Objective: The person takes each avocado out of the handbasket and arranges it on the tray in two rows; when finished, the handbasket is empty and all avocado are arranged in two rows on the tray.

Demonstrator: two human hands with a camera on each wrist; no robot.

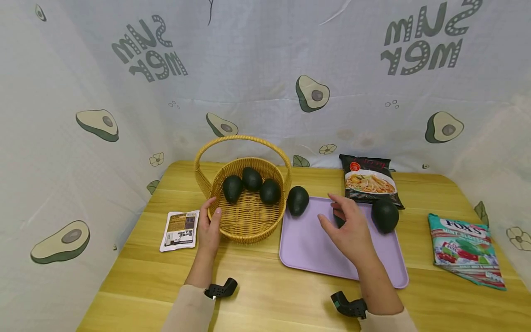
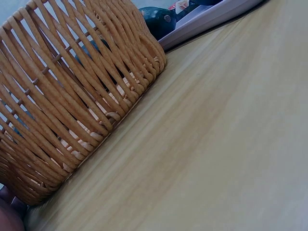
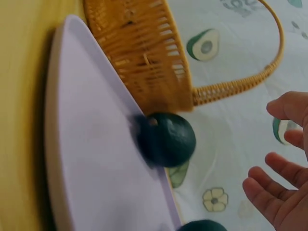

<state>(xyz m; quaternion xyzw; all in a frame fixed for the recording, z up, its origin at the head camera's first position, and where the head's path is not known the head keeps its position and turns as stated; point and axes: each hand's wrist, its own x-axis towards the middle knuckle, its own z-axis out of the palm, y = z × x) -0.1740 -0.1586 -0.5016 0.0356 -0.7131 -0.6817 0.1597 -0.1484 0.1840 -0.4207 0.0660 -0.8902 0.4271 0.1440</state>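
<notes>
My left hand (image 1: pixel 209 230) holds the left rim of a yellow wicker basket (image 1: pixel 249 238), thumb over the edge and fingers along the outside. Inside lie three dark green avocados (image 1: pixel 233 189), grouped toward the back. Over a lilac tray (image 1: pixel 311 249) hovers my right hand (image 1: pixel 350 228), its fingers spread and nothing between them. One avocado (image 1: pixel 338 220) on the tray is mostly hidden behind that hand. Another avocado (image 1: pixel 297 201) sits at the tray's back left corner, close to the basket. A further avocado (image 1: pixel 385 216) lies at the tray's right side.
A black noodle packet (image 1: pixel 369 180) lies behind the tray. To the right is a teal candy bag (image 1: pixel 466 251). A small white packet (image 1: pixel 180 230) lies left of the basket. The basket's tall handle (image 1: pixel 242 137) arches up before the printed curtain (image 1: pixel 257 55).
</notes>
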